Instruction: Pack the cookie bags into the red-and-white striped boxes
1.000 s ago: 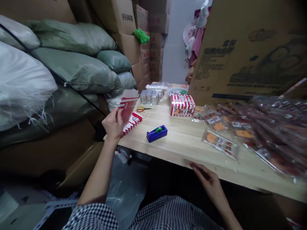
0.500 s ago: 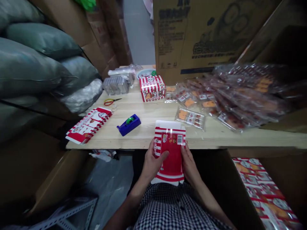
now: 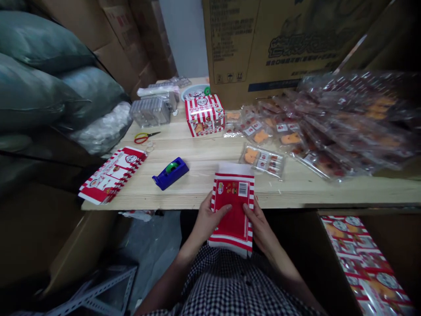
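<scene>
A flat, unfolded red-and-white striped carton (image 3: 233, 206) is held over my lap at the near edge of the wooden table (image 3: 204, 184). My left hand (image 3: 207, 219) grips its left side, thumb lying on the red panel. My right hand (image 3: 259, 226) grips its right side, fingers closed on the edge. A stack of the same flat cartons (image 3: 112, 174) lies at the table's left corner. An assembled striped box (image 3: 204, 115) stands further back.
A blue tape dispenser (image 3: 170, 172) sits left of the carton. Scissors (image 3: 144, 137) and clear plastic trays (image 3: 151, 110) lie behind. Several clear snack packets (image 3: 263, 159) spread across the right. A large cardboard box (image 3: 279, 44) stands behind; a box of filled cartons (image 3: 365, 263) is lower right.
My left hand brought a flat carton from the stack on the left to the middle. My right hand left the table edge and took hold of it. My view turned right and down.
</scene>
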A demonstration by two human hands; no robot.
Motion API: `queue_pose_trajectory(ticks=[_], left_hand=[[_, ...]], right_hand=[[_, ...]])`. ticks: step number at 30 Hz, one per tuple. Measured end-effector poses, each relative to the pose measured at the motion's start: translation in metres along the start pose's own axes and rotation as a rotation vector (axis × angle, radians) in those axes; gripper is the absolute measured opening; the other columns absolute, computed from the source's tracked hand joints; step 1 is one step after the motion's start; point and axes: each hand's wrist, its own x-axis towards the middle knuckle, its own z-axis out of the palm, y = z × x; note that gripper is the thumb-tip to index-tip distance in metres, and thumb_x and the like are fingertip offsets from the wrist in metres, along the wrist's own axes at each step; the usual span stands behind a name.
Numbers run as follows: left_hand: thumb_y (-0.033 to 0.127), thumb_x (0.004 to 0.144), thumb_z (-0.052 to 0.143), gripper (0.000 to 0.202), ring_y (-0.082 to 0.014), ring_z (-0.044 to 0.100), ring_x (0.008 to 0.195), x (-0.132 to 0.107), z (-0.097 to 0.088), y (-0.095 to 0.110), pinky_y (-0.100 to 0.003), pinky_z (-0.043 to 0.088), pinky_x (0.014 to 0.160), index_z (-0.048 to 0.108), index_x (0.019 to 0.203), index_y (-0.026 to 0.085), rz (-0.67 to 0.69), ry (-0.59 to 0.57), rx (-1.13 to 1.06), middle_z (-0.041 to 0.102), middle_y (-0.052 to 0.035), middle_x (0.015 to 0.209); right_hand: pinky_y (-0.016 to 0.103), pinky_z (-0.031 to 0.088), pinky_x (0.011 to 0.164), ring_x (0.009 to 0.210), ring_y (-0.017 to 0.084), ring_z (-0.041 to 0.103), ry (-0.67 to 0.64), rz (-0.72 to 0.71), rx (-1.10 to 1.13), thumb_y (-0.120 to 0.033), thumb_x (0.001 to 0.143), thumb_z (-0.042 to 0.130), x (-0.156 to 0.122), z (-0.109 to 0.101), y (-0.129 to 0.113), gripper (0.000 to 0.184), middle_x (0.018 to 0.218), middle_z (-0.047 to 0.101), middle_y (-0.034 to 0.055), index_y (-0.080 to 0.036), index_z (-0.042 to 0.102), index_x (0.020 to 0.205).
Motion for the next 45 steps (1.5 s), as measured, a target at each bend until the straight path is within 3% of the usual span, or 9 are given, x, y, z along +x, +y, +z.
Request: queue_pose_trajectory(ticks=[7,11,18,23,29,33,37,41,45], left_hand=[[0.035,0.076,0.08,0.052,-0.0267,0.071,0.1,-0.002,-0.006,-0.003,-0.039,0.059,0.086,0.057,0.121,0.022,-0.083,-0.023,-0.098,0.072,-0.0085,0.117],[0.041,0.085,0.07,0.054,-0.0251,0.069,0.104,0.001,-0.01,-0.005,-0.036,0.057,0.087,0.052,0.132,0.023,-0.039,-0.021,-0.025,0.07,-0.009,0.121],[0.041,0.088,0.066,0.07,-0.0248,0.058,0.126,0.01,-0.009,0.001,-0.037,0.046,0.108,0.037,0.15,0.026,0.136,-0.003,0.041,0.056,-0.0098,0.143],[0.032,0.08,0.075,0.081,-0.0273,0.049,0.136,0.003,-0.005,-0.003,-0.041,0.04,0.114,0.037,0.15,0.025,0.137,-0.092,0.118,0.049,-0.009,0.15],[0.033,0.084,0.07,0.064,-0.0272,0.063,0.119,0.002,-0.011,-0.013,-0.043,0.051,0.102,0.045,0.142,0.024,0.101,-0.027,0.026,0.064,-0.011,0.133],[0.029,0.076,0.078,0.073,-0.0281,0.062,0.121,-0.005,-0.012,-0.011,-0.042,0.053,0.1,0.044,0.141,0.027,0.072,-0.065,-0.076,0.062,-0.0097,0.137],[0.032,0.075,0.079,0.074,-0.0288,0.065,0.116,-0.011,-0.014,-0.013,-0.041,0.055,0.097,0.045,0.141,0.026,0.026,-0.09,-0.135,0.066,-0.0093,0.131],[0.036,0.081,0.073,0.071,-0.0266,0.064,0.117,-0.007,-0.019,-0.015,-0.038,0.054,0.097,0.043,0.146,0.028,0.041,-0.08,-0.079,0.063,-0.0086,0.135],[0.037,0.085,0.07,0.072,-0.021,0.067,0.108,0.006,-0.022,-0.015,-0.033,0.053,0.095,0.038,0.149,0.027,0.196,0.099,-0.037,0.066,-0.0088,0.128]], right_hand=[[0.042,0.059,0.09,0.104,0.027,0.071,-0.021,-0.073,-0.1,-0.03,0.065,0.088,0.019,-0.015,-0.005,0.061,0.117,0.073,0.0015,-0.031,0.062,0.12],[0.045,0.06,0.088,0.094,0.027,0.072,0.152,-0.167,-0.186,-0.034,0.06,0.09,0.028,-0.01,0.009,0.054,0.103,0.076,0.0036,-0.024,0.064,0.107],[0.047,0.056,0.096,0.101,0.027,0.07,0.226,-0.336,-0.31,-0.032,0.062,0.089,0.028,0.001,0.018,0.066,0.115,0.071,0.007,-0.024,0.056,0.118],[0.047,0.056,0.096,0.103,0.027,0.07,0.24,-0.261,-0.21,-0.035,0.063,0.088,0.021,0.001,0.014,0.068,0.115,0.071,0.0067,-0.024,0.052,0.121],[0.045,0.057,0.095,0.114,0.027,0.066,-0.07,-0.045,-0.051,-0.045,0.077,0.078,0.005,-0.004,-0.015,0.057,0.127,0.068,0.0057,-0.03,0.056,0.128],[0.045,0.059,0.087,0.1,0.029,0.072,-0.088,-0.068,-0.056,-0.044,0.065,0.086,0.011,-0.013,-0.026,0.061,0.111,0.076,0.0056,-0.028,0.063,0.119],[0.048,0.059,0.086,0.095,0.029,0.074,-0.121,-0.081,-0.027,-0.046,0.054,0.091,0.023,-0.015,-0.017,0.076,0.11,0.076,0.0046,-0.03,0.061,0.122],[0.046,0.06,0.086,0.092,0.027,0.074,0.016,-0.106,-0.088,-0.034,0.057,0.091,0.03,-0.014,0.002,0.057,0.101,0.077,0.003,-0.026,0.063,0.106],[0.043,0.06,0.086,0.092,0.025,0.073,0.042,-0.136,-0.128,-0.029,0.061,0.09,0.028,-0.011,0.017,0.059,0.104,0.076,0.0015,-0.027,0.06,0.112]])
